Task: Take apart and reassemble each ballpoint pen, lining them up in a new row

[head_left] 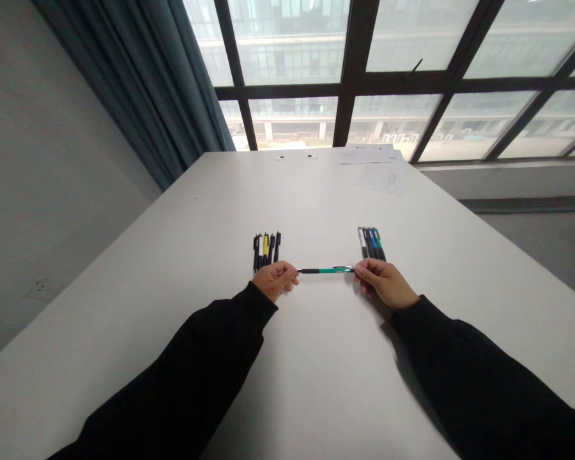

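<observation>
A green pen [328, 270] with a dark grip lies level between my two hands, above the white table. Its tip end is pinched in the fingers of my left hand [276, 279]. At the clip end, my right hand [382, 281] pinches it too. Just beyond my left hand lies a row of several pens [266, 247], mostly black, with a white and a yellow one. Past my right hand is another row of pens [372, 242] with white, black, blue and green barrels. My hands hide the near ends of both rows.
The white table [311, 204] stretches to the window. Sheets of paper [378, 176] lie at its far right corner. A blue curtain [148, 76] hangs at the left, and dark window frames [349, 76] stand behind the table.
</observation>
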### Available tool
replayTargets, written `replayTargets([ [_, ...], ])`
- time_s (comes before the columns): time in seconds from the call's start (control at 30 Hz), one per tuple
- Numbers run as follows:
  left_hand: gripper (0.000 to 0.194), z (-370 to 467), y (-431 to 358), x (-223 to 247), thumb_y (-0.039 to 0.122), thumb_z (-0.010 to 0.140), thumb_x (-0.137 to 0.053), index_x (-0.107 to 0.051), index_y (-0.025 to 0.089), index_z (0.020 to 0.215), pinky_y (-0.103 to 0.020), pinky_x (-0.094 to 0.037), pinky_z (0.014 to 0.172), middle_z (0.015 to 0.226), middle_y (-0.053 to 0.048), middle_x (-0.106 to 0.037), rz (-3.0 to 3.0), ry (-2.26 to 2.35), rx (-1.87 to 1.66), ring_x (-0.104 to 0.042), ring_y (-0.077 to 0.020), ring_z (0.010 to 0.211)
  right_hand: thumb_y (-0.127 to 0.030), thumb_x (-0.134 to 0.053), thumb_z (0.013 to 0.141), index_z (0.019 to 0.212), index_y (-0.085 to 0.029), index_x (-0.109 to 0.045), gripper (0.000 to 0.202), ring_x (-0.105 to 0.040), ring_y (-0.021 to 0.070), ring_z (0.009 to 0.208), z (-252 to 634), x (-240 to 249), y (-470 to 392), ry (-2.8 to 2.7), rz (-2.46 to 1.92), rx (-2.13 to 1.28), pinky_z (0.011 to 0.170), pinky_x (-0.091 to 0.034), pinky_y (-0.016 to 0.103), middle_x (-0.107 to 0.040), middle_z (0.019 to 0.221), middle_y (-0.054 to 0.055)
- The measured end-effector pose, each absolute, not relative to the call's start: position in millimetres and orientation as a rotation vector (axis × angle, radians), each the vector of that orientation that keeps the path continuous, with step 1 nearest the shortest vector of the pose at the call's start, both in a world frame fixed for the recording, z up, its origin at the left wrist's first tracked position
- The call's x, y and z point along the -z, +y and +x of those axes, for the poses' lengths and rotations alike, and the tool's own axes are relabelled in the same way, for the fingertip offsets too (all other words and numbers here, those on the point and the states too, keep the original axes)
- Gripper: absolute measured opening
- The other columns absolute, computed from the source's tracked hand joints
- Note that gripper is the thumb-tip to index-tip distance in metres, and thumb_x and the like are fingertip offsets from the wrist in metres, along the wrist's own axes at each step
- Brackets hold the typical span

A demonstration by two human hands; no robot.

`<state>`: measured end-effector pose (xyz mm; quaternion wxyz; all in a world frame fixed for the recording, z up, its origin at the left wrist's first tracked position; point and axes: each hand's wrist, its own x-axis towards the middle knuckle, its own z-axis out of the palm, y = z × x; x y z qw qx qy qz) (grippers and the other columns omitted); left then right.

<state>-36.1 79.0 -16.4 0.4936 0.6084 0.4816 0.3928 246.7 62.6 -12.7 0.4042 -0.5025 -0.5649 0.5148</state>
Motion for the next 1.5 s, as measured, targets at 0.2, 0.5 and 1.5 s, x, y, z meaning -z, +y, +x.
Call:
replayTargets([
  [0.2,0.035,-35.7,78.4,16.2,0.049,0.080,-0.060,-0.061,0.014,0.076,-0.019,-0.032,0.040,0.065,-0.003,-0.066,1.471,1.169,-0.947,-0.049,-0.0078,0.046,-0.052,-0.063,0.082,0.072,-0.016,-0.057,0.038,-0.047,0.0083,0.044,247.9,12.9,61.8,-1.424,-1.271,-1.292,0.040,-0.038,0.021,-0.058,0.059,0.000],
  [0.5,0.035,-34.6,76.1,14.0,0.048,0.082,-0.058,-0.060,0.015,0.072,-0.019,-0.032,0.040,0.056,0.001,-0.058,1.468,1.189,-0.922,-0.045,-0.0067,0.043,-0.054,-0.059,0.085,0.071,-0.016,-0.056,0.040,-0.048,0.0091,0.045,248.7,15.2,62.4,-1.471,-1.300,-1.263,0.041,-0.038,0.021,-0.059,0.059,0.001],
  [1.5,0.045,-32.9,71.0,6.1,0.052,0.086,-0.047,-0.048,0.017,0.058,-0.020,-0.027,0.040,0.043,0.005,-0.041,1.562,1.248,-0.888,-0.034,-0.0059,0.038,-0.061,-0.049,0.087,0.063,-0.017,-0.052,0.050,-0.041,0.0075,0.037,245.2,8.5,60.0,-1.546,-1.396,-1.257,0.038,-0.027,0.021,-0.048,0.048,-0.003],
])
